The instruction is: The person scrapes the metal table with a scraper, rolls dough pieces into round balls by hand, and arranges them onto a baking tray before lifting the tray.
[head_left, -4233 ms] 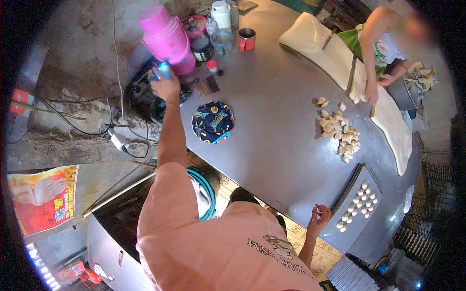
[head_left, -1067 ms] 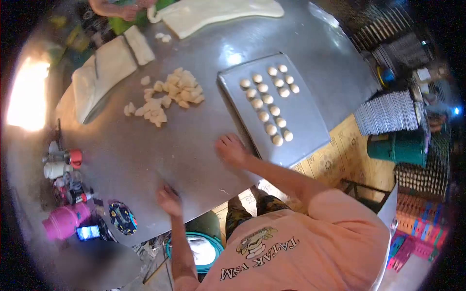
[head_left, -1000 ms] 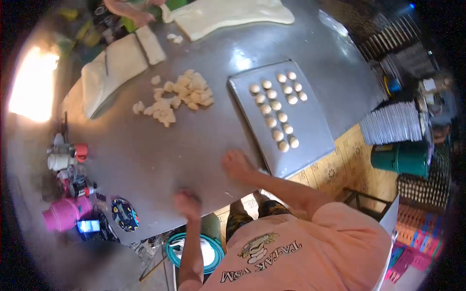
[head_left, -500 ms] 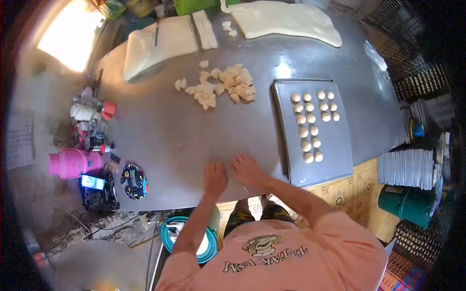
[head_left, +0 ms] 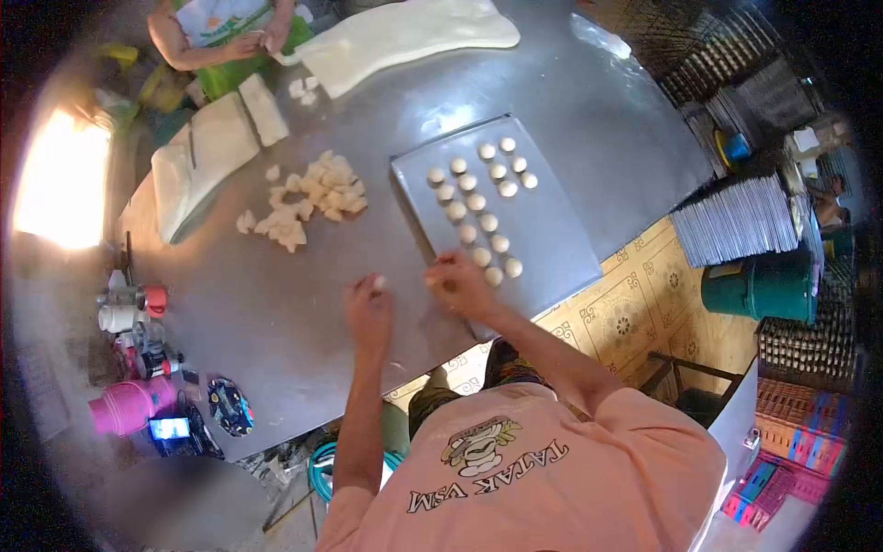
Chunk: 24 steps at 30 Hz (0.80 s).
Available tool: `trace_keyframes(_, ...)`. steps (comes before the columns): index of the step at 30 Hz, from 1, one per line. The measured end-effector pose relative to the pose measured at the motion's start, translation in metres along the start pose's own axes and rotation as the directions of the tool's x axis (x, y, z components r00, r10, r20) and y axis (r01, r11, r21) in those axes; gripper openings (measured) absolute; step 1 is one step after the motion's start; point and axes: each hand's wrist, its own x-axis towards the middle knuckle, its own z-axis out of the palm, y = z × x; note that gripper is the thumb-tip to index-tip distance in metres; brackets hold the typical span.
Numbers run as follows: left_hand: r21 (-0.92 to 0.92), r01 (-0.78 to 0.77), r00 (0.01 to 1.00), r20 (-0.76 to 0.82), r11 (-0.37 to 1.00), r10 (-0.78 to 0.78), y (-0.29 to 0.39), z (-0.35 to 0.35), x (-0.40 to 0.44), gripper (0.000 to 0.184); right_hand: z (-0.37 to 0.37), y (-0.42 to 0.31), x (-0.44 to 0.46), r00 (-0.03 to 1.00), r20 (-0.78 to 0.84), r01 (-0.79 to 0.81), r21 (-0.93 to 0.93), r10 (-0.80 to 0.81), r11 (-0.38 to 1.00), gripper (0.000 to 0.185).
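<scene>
Between the fingers of my left hand [head_left: 367, 311], raised over the table, a small white dough ball [head_left: 378, 283] shows at the fingertips. My right hand [head_left: 463, 283] is at the near left edge of the metal tray [head_left: 561, 230], its fingers curled; whether dough is inside them is hidden. Rows of round dough balls [head_left: 488, 223] sit on the tray, the nearest ones just beyond my right hand. Farther off on the table lies a loose pile of cut dough pieces [head_left: 333, 184].
Flat dough slabs [head_left: 216, 138] and a long dough sheet [head_left: 414, 41] lie along the far side. Another person's hands [head_left: 258, 39] are beyond the table [head_left: 276, 340]. Pink containers [head_left: 133, 405], a lit phone [head_left: 169, 429] and a patterned cloth item [head_left: 230, 407] line the left edge.
Both hands have lifted off the tabletop and come apart, the right reaching the tray's edge. The view has swung right, and another person now shows at the far side.
</scene>
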Motion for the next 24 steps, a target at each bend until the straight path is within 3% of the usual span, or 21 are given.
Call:
trace_keyframes(1,-0.075,-0.072,0.997,0.024,0.995,0.074,0.035,0.020,0.007,0.018,-0.030,0.008,0.000,0.991,-0.127,0.032,-0.138,-0.050,0.990,0.027)
trace_keyframes(2,-0.151,-0.138,0.988,0.042,0.979,0.145,0.067,0.043,0.013,0.017,-0.066,-0.001,0.002,0.979,-0.202,-0.005,-0.098,-0.015,0.995,0.026)
trace_keyframes(4,0.073,-0.456,0.889,-0.011,0.887,0.458,0.110,0.090,0.032,0.017,-0.129,0.004,0.008,0.948,-0.319,-0.030,-0.083,0.002,0.996,0.026)
trace_keyframes(6,0.077,-0.458,0.887,-0.026,0.886,0.461,0.160,0.123,0.040,0.017,-0.174,0.026,0.011,0.934,-0.357,-0.035,-0.091,0.000,0.995,0.027)
trace_keyframes(8,0.084,-0.467,0.881,-0.041,0.880,0.471,0.177,0.156,0.043,0.016,-0.205,0.041,0.017,0.930,-0.328,0.076,-0.270,-0.166,0.960,0.029)
trace_keyframes(9,0.156,-0.477,0.876,0.015,0.865,0.481,0.170,0.172,0.043,0.016,-0.204,0.057,0.018,0.955,-0.293,0.008,-0.123,-0.043,0.992,0.023)
trace_keyframes(11,0.242,-0.483,0.875,0.091,0.842,0.476,0.164,0.186,0.034,0.016,-0.202,0.082,0.015,0.979,-0.205,-0.016,-0.124,-0.009,0.992,0.025)
trace_keyframes(12,0.212,-0.454,0.890,0.069,0.866,0.450,0.165,0.184,0.031,0.018,-0.204,0.091,0.018,0.994,-0.113,-0.017,-0.151,0.000,0.988,0.026)
trace_keyframes(15,0.235,-0.347,0.931,-0.033,0.908,0.364,0.169,0.156,0.051,0.020,-0.205,0.102,0.020,0.988,-0.098,0.085,-0.279,-0.116,0.957,0.028)
trace_keyframes(16,0.251,-0.278,0.948,-0.085,0.927,0.307,0.164,0.135,0.053,0.021,-0.206,0.098,0.020,0.997,-0.044,0.054,-0.242,-0.066,0.969,0.028)
trace_keyframes(17,0.293,-0.241,0.950,-0.126,0.925,0.287,0.145,0.120,0.061,0.021,-0.210,0.093,0.026,1.000,0.004,0.024,-0.216,-0.024,0.976,0.028)
trace_keyframes(19,0.572,-0.192,0.909,-0.203,0.797,0.365,0.079,0.102,0.087,0.022,-0.215,0.094,0.032,0.995,0.049,0.099,-0.246,-0.089,0.964,0.028)
trace_keyframes(21,0.428,-0.087,0.912,-0.329,0.899,0.245,0.006,0.086,0.125,0.019,-0.215,0.082,0.036,0.991,0.067,0.134,-0.297,-0.120,0.946,0.028)
trace_keyframes(23,0.281,0.276,0.854,-0.511,0.919,-0.100,-0.003,0.061,0.162,0.019,-0.217,0.061,0.039,0.976,-0.039,0.175,-0.439,-0.213,0.881,0.029)
trace_keyframes(24,0.271,0.276,0.850,-0.516,0.922,-0.103,-0.009,0.060,0.174,0.019,-0.215,0.055,0.041,0.975,-0.036,0.181,-0.447,-0.220,0.876,0.029)
